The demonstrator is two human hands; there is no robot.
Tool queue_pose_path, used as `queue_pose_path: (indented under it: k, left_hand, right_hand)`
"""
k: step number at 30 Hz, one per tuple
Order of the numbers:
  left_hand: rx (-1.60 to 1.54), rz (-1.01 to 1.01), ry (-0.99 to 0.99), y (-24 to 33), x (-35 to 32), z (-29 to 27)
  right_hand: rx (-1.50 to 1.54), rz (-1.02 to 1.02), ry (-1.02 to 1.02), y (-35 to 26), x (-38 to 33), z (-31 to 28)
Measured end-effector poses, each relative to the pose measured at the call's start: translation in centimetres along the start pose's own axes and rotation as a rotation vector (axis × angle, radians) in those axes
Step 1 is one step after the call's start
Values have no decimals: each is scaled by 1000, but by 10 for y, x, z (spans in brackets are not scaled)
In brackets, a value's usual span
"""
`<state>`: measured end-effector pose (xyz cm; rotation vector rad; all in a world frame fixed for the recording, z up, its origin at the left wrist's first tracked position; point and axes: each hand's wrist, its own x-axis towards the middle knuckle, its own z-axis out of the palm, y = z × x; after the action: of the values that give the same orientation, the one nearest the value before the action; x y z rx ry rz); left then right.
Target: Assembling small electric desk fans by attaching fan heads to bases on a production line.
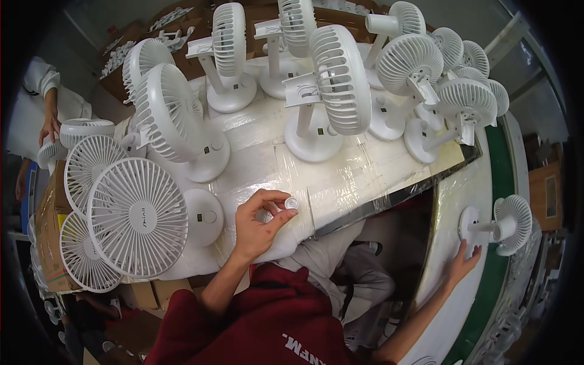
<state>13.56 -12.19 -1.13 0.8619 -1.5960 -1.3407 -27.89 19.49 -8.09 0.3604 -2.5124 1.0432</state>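
Nearest my camera is a red shirt (267, 316). Ahead of it, the left hand (254, 226) has thumb and forefinger clamped on a small white knob (291, 202), held over the worktop (255, 167). I see the knob's round face turned up toward me; it is so squat that I cannot make out a long axis. Off to my right, the right hand (460, 268) has its fingers apart near the base of the side fan (517, 221); whether they touch it, I cannot tell. That fan's long axis runs across my view, base at left, caged head at right. On my left, the front fan (143, 217) faces me with its round grille. Farther off, more white fans (348, 79) stand on the worktop.
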Motion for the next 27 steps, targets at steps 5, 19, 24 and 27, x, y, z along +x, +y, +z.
queue_pose_path:
  k: [5, 19, 24, 27]
  left_hand:
    - [2, -18, -17, 1, 0, -3]
    - [-1343, -251, -329, 16, 4, -11]
    - [-1530, -376, -362, 14, 10, 9]
    - [-1568, -523, -460, 16, 7, 28]
  right_hand:
    - [6, -107, -36, 7, 30, 28]
    - [168, -59, -48, -21, 15, 19]
    - [298, 17, 101, -11, 1, 36]
    - [-23, -49, 132, 27, 1, 23]
